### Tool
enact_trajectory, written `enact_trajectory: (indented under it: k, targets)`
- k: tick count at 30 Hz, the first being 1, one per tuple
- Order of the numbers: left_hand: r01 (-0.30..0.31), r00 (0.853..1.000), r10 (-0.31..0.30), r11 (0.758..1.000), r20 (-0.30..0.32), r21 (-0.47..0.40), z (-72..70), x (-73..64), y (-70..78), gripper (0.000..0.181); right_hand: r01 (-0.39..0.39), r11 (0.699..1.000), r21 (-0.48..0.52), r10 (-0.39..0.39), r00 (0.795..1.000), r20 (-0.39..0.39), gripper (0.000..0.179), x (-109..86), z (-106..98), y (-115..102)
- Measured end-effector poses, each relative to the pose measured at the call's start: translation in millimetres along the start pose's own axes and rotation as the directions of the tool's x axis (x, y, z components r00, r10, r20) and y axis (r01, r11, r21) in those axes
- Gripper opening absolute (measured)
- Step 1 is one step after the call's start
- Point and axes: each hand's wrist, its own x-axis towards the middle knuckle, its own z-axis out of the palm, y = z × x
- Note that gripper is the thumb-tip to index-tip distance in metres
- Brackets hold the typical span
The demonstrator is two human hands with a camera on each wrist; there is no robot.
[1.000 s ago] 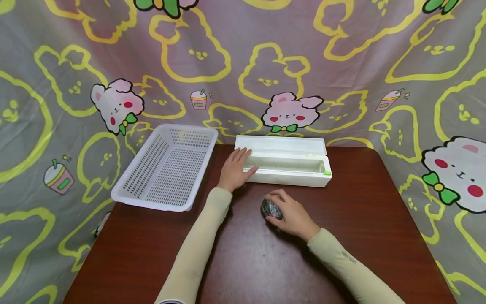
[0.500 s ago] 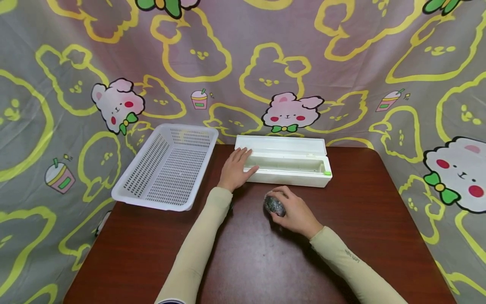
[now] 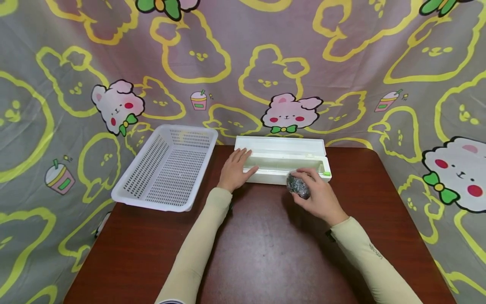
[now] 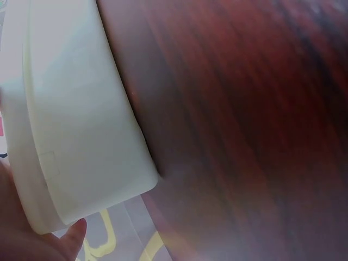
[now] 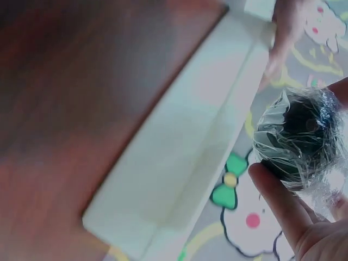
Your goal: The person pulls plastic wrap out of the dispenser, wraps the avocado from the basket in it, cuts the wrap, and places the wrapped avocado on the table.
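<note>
My right hand [image 3: 320, 198] grips a dark, rounded thing wrapped in crinkled clear plastic film [image 3: 298, 185]. It is held by the front right part of a long white box [image 3: 265, 176], overlapping the box's front edge in the head view. The right wrist view shows the wrapped thing [image 5: 296, 138] beyond the box wall [image 5: 179, 130], fingers around it. The box's lid [image 3: 281, 145] stands raised at the back, and a green tab [image 3: 327, 173] sits at its front right corner. At the left end, my left hand [image 3: 234, 171] rests on the box with fingers extended and thumb spread.
A white slotted plastic basket [image 3: 182, 207] stands at the left on the dark red-brown wooden table [image 3: 258, 253]. Close behind the table and along both sides hangs a grey curtain [image 3: 212, 42] with yellow outlines and white cartoon rabbits.
My right hand has carried the film-wrapped thing to the right and away from me, from the table in front of the box up to its front edge. The left hand has stayed in place.
</note>
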Motion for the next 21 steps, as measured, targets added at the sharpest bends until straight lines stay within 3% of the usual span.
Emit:
enact_trajectory:
  k: [12,21]
  targets:
    - [0.006,1.0,-0.006,1.0,0.01,0.001,-1.5,-0.7,1.4,0.073,-0.1,0.993,-0.06,0.094,0.991,-0.092,0.06,4.6,-42.8,31.6]
    - [0.004,1.0,-0.004,1.0,0.008,0.002,-1.3,-0.7,0.9,0.073,-0.142,0.985,-0.1,0.122,0.976,-0.181,0.061,2.9,-64.6,59.5]
